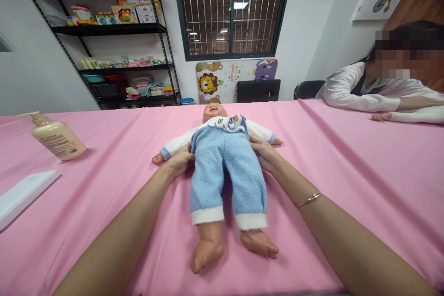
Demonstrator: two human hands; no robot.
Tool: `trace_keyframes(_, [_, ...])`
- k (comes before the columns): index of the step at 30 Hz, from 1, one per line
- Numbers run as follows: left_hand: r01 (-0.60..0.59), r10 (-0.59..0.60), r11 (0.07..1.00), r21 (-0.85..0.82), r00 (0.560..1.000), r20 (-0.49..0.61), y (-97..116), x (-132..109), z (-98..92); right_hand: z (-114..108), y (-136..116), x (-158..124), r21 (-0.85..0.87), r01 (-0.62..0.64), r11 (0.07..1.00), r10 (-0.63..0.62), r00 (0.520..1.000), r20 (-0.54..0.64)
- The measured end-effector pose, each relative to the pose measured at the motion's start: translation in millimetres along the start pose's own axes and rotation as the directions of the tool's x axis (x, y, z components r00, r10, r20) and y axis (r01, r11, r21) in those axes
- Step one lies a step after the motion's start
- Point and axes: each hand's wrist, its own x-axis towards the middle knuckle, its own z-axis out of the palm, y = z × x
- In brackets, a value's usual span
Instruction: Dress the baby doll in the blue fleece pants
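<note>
A baby doll (227,166) in a blue fleece suit with white cuffs lies on its back on the pink tablecloth (347,171), bare feet toward me. My left hand (178,162) presses against the doll's side at the waist, fingers tucked at the suit's edge. On the other side, my right hand (265,153) holds the waist the same way; a thin bracelet sits on that wrist. Both hands' fingertips are partly hidden under the doll's body.
A beige pump bottle (57,138) stands at the left, with a flat white box (21,196) nearer me. Another person in a white coat (374,90) leans on the table's right far corner. Behind the table are a black shelf of toys (118,41) and chairs.
</note>
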Motion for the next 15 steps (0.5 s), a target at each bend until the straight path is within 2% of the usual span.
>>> trace_keyframes(4, [-0.117,0.131,0.974,0.195,0.99,-0.059,-7.2,9.6,-4.9,5.7,7.2,1.9,-0.041,-0.012,0.999,0.011,1.0,-0.026])
trace_keyframes(8, [-0.196,0.232,0.871,0.45,0.972,-0.027,-10.1,18.7,-13.4,5.0,4.8,9.7,-0.106,0.019,0.994,-0.03,0.994,-0.102])
trace_keyframes(13, [-0.196,0.245,0.809,0.554,0.97,-0.015,-7.7,18.7,-10.7,-6.4,2.6,20.4,-0.211,0.026,0.977,-0.067,0.98,-0.188])
trace_keyframes(15, [-0.203,0.284,0.769,0.606,0.958,-0.039,-5.2,17.4,-7.6,-10.1,5.2,22.5,-0.253,0.035,0.967,-0.089,0.974,-0.206])
